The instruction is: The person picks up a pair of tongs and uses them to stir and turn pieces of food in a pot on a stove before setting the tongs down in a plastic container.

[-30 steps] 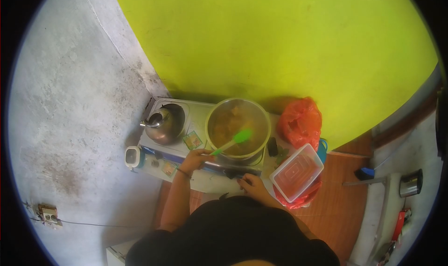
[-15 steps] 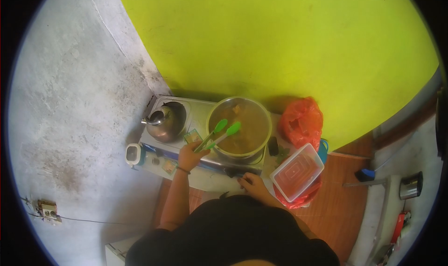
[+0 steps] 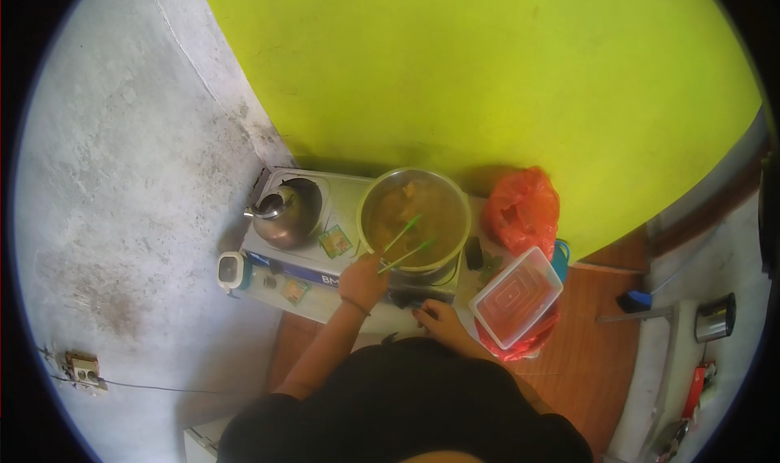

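Observation:
My left hand [image 3: 363,283] is closed around tongs with green tips [image 3: 404,234]. The tongs reach over the near rim of a large metal pot [image 3: 465,240], their two arms apart. Brown liquid with chunks [image 3: 410,193] fills much of the pot, which sits on the right side of a two-burner gas stove [image 3: 345,188]. By the stove's front edge, below the pot, my right hand [image 3: 441,322] has its fingers bent together beside a dark stove knob [image 3: 400,299]. Whatever lies between those fingertips, if anything, is too small to make out.
A metal kettle [image 3: 284,223] occupies the left burner, with a small packet [image 3: 334,241] lying to its right. Right of the pot are a red plastic bag [image 3: 524,211] and a clear plastic container [image 3: 517,297]. A white-and-blue container [image 3: 234,270] stands at the left end.
My left hand has moved right and closer to the pot, turning the tongs so their tips point farther over the liquid. My right hand has stayed in place.

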A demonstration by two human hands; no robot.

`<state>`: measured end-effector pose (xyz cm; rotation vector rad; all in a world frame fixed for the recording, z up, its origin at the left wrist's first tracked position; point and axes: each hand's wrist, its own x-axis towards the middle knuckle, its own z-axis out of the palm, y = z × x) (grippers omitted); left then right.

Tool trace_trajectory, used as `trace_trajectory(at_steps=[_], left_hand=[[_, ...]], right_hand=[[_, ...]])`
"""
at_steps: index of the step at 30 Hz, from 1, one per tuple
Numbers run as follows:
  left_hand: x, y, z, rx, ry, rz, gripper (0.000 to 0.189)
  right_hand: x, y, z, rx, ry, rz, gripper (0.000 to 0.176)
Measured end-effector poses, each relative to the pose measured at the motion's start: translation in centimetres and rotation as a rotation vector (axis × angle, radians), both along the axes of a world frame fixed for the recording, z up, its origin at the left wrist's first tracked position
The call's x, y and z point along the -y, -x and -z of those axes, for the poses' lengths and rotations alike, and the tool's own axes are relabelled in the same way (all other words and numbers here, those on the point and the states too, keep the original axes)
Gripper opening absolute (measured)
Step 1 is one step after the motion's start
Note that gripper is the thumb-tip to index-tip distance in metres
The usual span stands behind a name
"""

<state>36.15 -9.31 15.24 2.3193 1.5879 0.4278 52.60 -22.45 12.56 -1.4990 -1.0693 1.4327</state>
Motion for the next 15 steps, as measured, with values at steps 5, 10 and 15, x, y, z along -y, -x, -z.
trace_trajectory(at_steps=[5, 10, 15], left_hand=[[-0.4, 0.6, -0.6, 0.004, -0.006, -0.05, 0.049], [-0.8, 1.2, -0.2, -0.007, -0.003, -0.098, 0.049], [-1.1, 1.5, -0.3, 0.028, -0.018, -0.097, 0.051]], right_hand=[[0.1, 0.1, 0.0, -0.009, 0.013, 0.008, 0.029], [0.0, 0.4, -0.6, -0.013, -0.009, -0.002, 0.029], [-0.2, 0.4, 0.3, -0.006, -0.013, -0.017, 0.029]])
